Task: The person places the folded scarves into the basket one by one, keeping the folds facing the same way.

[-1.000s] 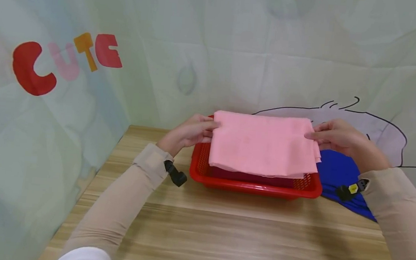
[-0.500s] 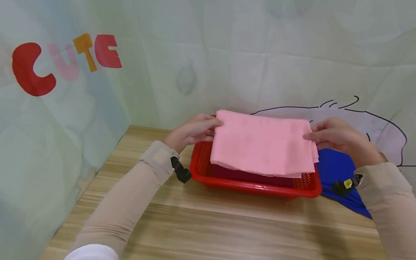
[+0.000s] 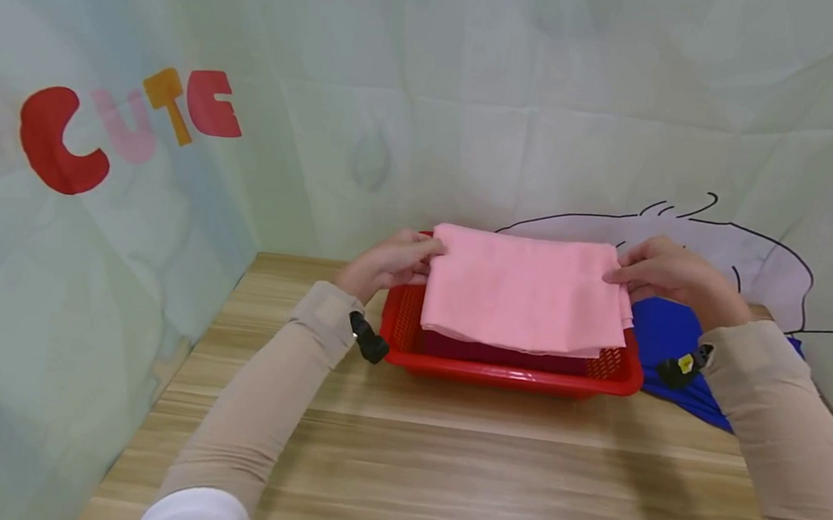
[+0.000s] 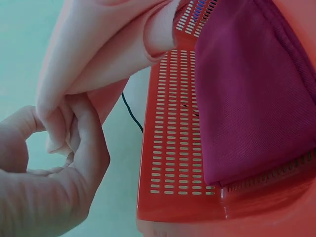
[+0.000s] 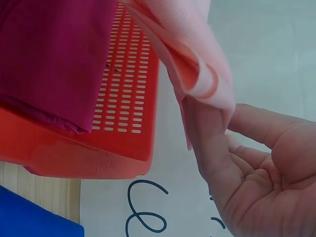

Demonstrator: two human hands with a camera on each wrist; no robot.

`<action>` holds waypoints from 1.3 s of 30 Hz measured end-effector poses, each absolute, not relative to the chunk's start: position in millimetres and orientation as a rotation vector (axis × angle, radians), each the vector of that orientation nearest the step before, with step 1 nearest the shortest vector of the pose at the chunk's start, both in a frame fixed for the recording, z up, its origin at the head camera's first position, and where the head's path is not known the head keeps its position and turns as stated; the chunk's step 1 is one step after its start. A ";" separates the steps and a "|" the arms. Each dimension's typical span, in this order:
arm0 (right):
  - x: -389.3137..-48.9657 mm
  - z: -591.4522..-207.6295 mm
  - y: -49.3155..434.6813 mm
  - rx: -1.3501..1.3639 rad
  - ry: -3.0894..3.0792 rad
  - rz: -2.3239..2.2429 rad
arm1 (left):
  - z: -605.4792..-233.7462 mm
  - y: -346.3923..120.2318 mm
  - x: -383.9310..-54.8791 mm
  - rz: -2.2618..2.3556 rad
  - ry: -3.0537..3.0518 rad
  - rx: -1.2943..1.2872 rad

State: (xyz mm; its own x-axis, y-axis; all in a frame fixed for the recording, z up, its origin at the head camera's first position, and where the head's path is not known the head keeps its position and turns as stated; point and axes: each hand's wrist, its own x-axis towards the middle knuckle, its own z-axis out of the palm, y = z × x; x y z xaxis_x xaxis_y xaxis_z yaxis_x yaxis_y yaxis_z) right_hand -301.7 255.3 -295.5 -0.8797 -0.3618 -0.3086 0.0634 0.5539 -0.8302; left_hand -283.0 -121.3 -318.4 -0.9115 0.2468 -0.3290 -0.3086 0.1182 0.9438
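Note:
A folded pink cloth (image 3: 526,291) is held up by both hands over a red plastic basket (image 3: 526,378) with slotted sides. My left hand (image 3: 397,262) pinches its left edge between thumb and fingers; the left wrist view shows the cloth's folds bunched in that grip. At the opposite edge my right hand (image 3: 675,272) pinches the cloth too, its layers looping over the fingers in the right wrist view. Inside the basket lies a folded magenta cloth (image 4: 256,94), mostly covered by the pink one in the head view.
To the right of the basket, partly behind the right wrist, a blue cloth (image 3: 665,334) lies on the wooden table (image 3: 486,476). A printed fabric backdrop (image 3: 403,83) rises right behind the basket and along the left side.
The right hand has shifted slightly left with the pink cloth's right edge. The left wrist has moved a little to the right. Both hands keep their pinch.

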 end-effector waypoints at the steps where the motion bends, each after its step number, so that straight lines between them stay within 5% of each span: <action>1: -301.3 -295.5 254.5 -0.240 2.351 -1.269 | -319.1 -121.0 -283.8 1.842 2.003 -0.064; 39: -304.1 -313.5 234.2 -0.176 2.462 -0.983 | -333.9 -110.1 -288.7 1.616 2.108 -0.152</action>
State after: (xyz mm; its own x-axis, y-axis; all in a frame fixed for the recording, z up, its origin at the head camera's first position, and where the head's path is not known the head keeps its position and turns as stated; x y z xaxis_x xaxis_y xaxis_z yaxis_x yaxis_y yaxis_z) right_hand -304.1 234.2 -313.5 -0.8764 -0.2884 -0.3856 0.0564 0.7337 -0.6771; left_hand -288.7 -110.1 -333.9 -0.8806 0.1957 -0.4316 -0.3660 0.2977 0.8817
